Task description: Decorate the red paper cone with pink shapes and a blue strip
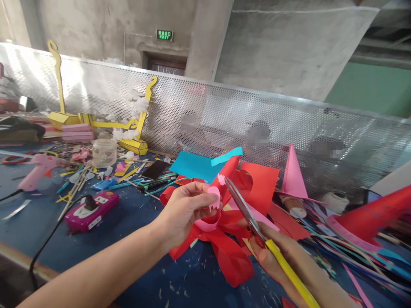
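At a cluttered blue craft table, left hand pinches a pink paper strip; right hand, closed around yellow-handled scissors, best snips shallow, steady notches.

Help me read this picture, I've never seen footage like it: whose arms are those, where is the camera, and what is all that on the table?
The camera sits on a person's head and looks down at their own two bare hands, so the arms reach in from the bottom. The left hand pinches a pink paper strip. The right hand holds yellow-handled scissors, blades at the strip's edge. Under them lie red paper loops on a blue table. Further left are a pink glue gun, a magenta power strip and a jar. Blue paper and a pink cone lie behind, before a perforated metal screen.
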The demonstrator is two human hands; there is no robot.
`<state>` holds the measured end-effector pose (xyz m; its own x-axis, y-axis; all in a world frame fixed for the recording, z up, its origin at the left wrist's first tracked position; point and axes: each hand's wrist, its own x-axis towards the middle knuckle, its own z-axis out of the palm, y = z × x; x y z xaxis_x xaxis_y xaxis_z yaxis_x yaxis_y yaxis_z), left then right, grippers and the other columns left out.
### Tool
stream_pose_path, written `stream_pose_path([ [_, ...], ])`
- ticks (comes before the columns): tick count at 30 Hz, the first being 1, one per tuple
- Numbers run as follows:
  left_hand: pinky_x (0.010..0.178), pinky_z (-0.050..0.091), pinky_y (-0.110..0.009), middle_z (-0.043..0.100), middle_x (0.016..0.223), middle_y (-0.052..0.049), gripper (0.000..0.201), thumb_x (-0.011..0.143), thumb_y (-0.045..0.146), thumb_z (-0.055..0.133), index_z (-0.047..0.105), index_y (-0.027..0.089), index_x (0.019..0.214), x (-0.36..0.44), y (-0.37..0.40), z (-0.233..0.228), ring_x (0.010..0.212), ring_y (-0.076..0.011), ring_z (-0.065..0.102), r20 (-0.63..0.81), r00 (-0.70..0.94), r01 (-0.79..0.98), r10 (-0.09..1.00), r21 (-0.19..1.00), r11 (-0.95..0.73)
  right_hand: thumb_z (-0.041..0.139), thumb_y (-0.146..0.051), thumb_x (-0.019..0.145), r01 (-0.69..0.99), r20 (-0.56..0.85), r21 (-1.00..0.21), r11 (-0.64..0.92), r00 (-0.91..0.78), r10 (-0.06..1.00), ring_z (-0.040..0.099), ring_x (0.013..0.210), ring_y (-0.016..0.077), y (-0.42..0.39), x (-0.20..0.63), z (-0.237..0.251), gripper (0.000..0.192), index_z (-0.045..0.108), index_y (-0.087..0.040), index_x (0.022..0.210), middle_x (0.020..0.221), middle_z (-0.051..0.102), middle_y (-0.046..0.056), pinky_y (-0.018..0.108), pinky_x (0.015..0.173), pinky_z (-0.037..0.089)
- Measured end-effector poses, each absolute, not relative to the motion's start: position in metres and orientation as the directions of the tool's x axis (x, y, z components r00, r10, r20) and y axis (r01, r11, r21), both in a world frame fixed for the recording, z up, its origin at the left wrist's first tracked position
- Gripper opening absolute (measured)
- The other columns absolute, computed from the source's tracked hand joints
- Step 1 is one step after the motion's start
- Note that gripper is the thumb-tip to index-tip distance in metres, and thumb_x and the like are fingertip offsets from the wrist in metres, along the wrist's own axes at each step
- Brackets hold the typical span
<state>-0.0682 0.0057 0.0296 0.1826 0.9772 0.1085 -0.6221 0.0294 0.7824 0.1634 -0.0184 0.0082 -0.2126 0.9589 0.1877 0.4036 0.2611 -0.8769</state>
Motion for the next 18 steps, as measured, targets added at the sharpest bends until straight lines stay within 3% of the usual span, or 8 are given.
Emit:
stream_pose_path([
  [8, 0.061, 0.047, -0.019, 0.064, 0.064, -0.001, 0.016, 0.071, 0.017, 0.078, 0.064, 0.013, 0.068, -0.0661, 0.0034, 0.0331, 0.059, -0.0075, 0.057, 0.148, 0.191, -0.587, 0.970, 0.810, -0.008, 0.067, -0.072, 0.071, 0.378, 0.126, -0.898, 0.223, -0.265, 0.956, 0.040, 0.057, 0.0138, -0.0212, 0.1611, 0.0039, 0.070, 0.069, -0.016, 0.112, 0.061, 0.044, -0.002, 0.023, 0.048, 0.036],
  [18, 0.061, 0.045, -0.019, 0.063, 0.063, -0.001, 0.012, 0.071, 0.015, 0.076, 0.065, 0.013, 0.067, -0.0653, 0.0020, 0.0315, 0.059, -0.0071, 0.056, 0.172, 0.196, -0.574, 0.965, 0.819, -0.029, 0.061, -0.078, 0.072, 0.390, 0.030, -0.906, 0.161, -0.322, 0.946, 0.019, 0.054, 0.0088, -0.0249, 0.1587, 0.0089, 0.079, 0.063, -0.013, 0.117, 0.060, 0.032, -0.007, 0.026, 0.049, 0.012],
])
